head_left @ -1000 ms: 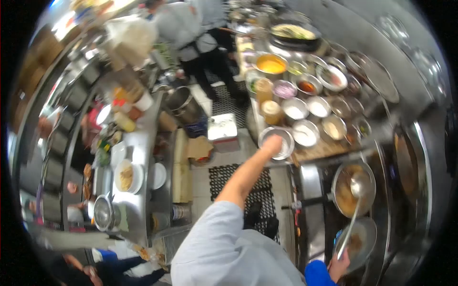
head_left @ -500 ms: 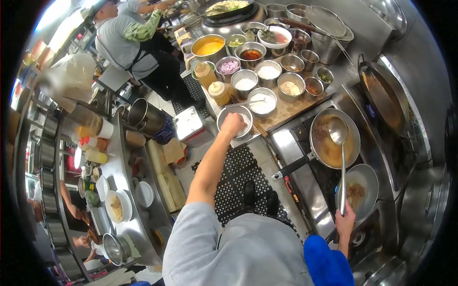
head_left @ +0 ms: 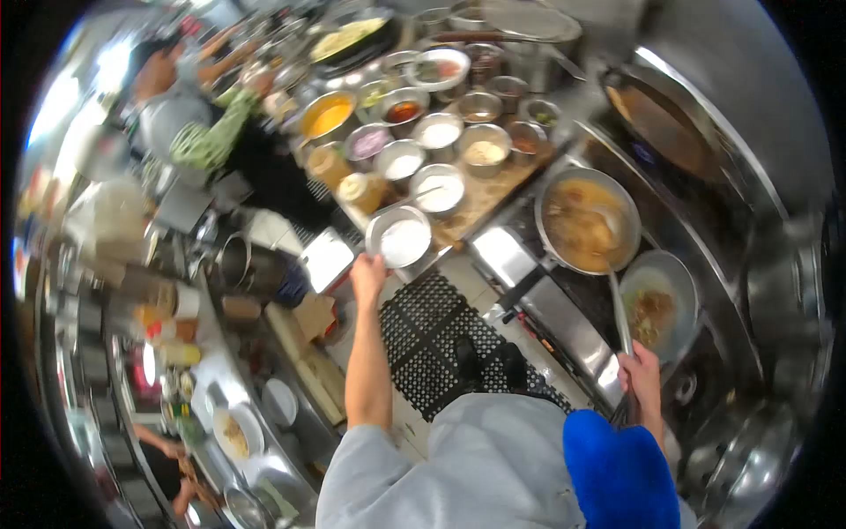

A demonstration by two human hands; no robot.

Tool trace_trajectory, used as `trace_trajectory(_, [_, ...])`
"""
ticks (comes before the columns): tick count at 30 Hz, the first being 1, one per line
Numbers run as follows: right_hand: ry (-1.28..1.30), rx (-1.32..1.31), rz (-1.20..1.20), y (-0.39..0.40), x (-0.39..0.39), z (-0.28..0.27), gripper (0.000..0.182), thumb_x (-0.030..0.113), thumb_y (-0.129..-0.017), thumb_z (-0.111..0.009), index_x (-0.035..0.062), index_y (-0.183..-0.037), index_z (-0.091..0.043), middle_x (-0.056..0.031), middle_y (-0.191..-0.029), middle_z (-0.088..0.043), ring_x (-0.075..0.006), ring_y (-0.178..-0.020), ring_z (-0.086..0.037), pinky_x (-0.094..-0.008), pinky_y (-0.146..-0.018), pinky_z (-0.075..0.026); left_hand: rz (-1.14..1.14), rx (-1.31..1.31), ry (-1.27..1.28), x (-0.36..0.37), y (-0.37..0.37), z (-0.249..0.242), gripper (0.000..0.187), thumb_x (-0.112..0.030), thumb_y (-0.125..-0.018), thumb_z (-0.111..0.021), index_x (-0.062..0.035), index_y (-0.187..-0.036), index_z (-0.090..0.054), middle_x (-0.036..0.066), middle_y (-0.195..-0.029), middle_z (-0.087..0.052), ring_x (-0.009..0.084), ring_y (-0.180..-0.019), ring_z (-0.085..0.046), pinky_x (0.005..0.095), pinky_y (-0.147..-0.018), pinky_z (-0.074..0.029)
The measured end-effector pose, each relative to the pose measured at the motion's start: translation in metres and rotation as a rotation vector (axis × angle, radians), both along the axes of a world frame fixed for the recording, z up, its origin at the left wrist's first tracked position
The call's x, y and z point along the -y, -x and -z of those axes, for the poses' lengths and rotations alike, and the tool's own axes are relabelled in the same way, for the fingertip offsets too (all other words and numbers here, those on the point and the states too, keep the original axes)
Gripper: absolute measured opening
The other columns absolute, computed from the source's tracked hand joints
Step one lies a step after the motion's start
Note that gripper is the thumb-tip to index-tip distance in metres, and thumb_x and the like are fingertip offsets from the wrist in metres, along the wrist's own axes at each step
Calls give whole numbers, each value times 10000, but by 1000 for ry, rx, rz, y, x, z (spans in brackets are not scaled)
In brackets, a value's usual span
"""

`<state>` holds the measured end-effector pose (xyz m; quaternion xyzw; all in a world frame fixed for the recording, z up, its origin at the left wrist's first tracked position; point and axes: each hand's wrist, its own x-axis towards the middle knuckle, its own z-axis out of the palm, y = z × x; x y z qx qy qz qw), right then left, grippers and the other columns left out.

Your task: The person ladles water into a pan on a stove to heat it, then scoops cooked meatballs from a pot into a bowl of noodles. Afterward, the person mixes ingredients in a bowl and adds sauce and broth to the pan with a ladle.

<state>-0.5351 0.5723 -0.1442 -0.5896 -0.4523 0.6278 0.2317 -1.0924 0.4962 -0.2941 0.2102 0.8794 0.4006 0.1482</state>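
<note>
My left hand (head_left: 368, 275) is closed at the near rim of a metal bowl of white powder (head_left: 401, 240). The fingers are blurred, and whatever they may hold is hidden. My right hand (head_left: 641, 370) grips the handle of a long metal ladle (head_left: 619, 309). The ladle's head is down in the brown broth of a pan (head_left: 539, 240) on the stove. Closer to me is a second pan (head_left: 689, 295), with brownish food in the middle, just past my right hand.
Bowls of seasonings, chopped onion (head_left: 368, 143) and an orange liquid (head_left: 328, 115) crowd the counter. Squeeze bottles (head_left: 359, 189) stand at its left edge. A large wok (head_left: 661, 123) leans at the back right. A co-worker (head_left: 189, 132) stands at far left. A perforated mat (head_left: 432, 339) covers the floor.
My left hand has drawn back from inside the powder bowl to its near rim. The ladle's head has gone from above the broth down into it. The view has turned.
</note>
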Motion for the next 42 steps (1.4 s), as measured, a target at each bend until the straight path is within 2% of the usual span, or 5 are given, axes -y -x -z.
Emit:
trace_trajectory(21, [-244, 113, -82, -48, -50, -32, 499, 1, -820, -557, 42, -1311, -477, 3, -645, -518, -54, -438, -442, -242, -374, -391, 375, -298, 15, -47, -150, -219, 248, -182, -815, -565, 32, -688, -572, 137, -577, -610, 189, -561, -644, 320, -567, -481])
trace_trajectory(28, [-550, 373, -150, -70, -43, 24, 556, 90, -752, -614, -8, -1281, -472, -255, -1068, -605, -315, -947, -629, -337, -848, -458, 585, -420, -61, -132, -185, -244, 279, -199, -806, -571, 41, -664, -565, 180, -539, -588, 261, -558, -662, 359, -560, -506])
trace_trajectory(36, [-104, 29, -34, -50, 5, -10, 491, 36, -842, -549, 43, -1324, -459, 6, -595, -486, -69, -441, -453, -234, -374, -385, 804, -561, -121, -210, -195, -248, 265, -174, -770, -566, 31, -604, -542, 181, -503, -570, 292, -510, -630, 375, -548, -508])
trace_trajectory(41, [104, -268, 103, -39, 9, -21, 254, 22, -830, -561, -26, -1079, -556, 12, -599, -475, -62, -478, -459, -213, -393, -375, 855, -671, -148, -244, -196, -240, 256, -167, -757, -568, 4, -569, -538, 177, -492, -575, 288, -493, -632, 369, -570, -525])
trace_trajectory(42, [127, -289, 124, -34, 8, -30, 218, 16, -821, -558, -20, -1036, -569, 19, -604, -471, -52, -494, -455, -204, -393, -364, 868, -593, -105, -244, -201, -248, 257, -174, -737, -594, 69, -653, -587, 277, -668, -581, 434, -654, -595, 471, -604, -487])
